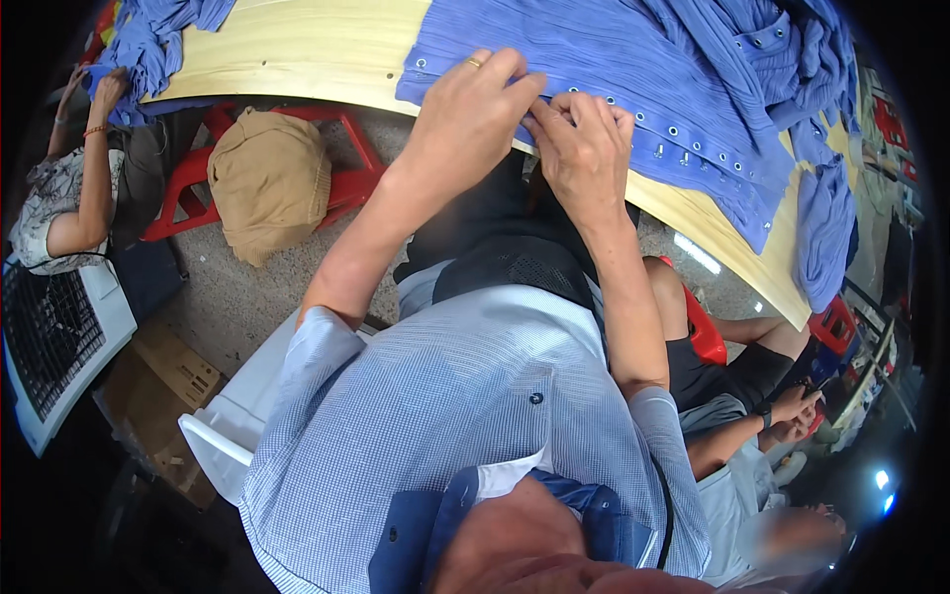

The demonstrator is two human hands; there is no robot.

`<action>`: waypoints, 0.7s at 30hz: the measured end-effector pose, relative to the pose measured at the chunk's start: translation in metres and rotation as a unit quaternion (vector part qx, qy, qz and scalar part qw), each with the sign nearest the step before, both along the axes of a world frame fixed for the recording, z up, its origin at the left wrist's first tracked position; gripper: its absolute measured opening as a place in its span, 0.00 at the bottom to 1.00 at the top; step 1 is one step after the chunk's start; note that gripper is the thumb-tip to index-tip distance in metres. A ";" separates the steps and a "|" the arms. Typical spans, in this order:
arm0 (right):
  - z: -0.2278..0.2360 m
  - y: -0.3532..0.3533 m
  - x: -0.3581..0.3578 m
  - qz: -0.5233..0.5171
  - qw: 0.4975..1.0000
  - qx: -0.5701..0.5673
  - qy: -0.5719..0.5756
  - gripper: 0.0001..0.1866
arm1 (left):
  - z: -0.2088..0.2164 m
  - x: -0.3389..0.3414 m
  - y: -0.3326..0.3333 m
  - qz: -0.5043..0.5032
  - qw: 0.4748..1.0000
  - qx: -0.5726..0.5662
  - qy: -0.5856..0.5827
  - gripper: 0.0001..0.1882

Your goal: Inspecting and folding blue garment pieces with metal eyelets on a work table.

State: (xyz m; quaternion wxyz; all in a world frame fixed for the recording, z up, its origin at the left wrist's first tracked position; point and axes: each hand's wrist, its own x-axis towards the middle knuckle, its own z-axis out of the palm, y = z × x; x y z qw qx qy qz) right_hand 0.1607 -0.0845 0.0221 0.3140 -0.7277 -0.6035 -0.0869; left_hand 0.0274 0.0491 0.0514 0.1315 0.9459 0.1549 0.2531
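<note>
A blue-violet garment point(594, 49) of finely crinkled cloth lies spread on the table in front of me. Small round metal fasteners run in a row along its near edge, with a few shiny metal bits beside them to the right. My left hand point(465, 124), a ring on one finger, is closed with its fingertips pinched at that edge. Close against it, my right hand point(584, 158) is closed too, thumb and fingers pinching the same strip of cloth. What lies exactly between the fingertips is hidden by the fingers.
The pale wooden table point(297, 59) curves across the top. More blue cloth point(826, 233) hangs over its right side. On a red stool point(183, 203) at left rests a tan knit bundle point(267, 178). A co-worker's arm point(94, 188) handles blue cloth far left; another person point(732, 436) sits at right.
</note>
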 end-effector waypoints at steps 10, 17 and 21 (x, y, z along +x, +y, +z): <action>-0.010 0.005 0.009 0.010 0.999 0.026 -0.038 0.07 | -0.021 0.003 0.010 -0.011 0.988 -0.149 -0.045 0.16; 0.018 -0.001 0.012 0.049 0.998 0.010 0.043 0.12 | -0.017 0.005 0.013 0.011 0.990 -0.135 -0.025 0.15; 0.007 0.003 0.023 0.061 0.998 -0.010 -0.024 0.13 | -0.023 0.006 0.012 0.012 0.993 -0.117 -0.024 0.14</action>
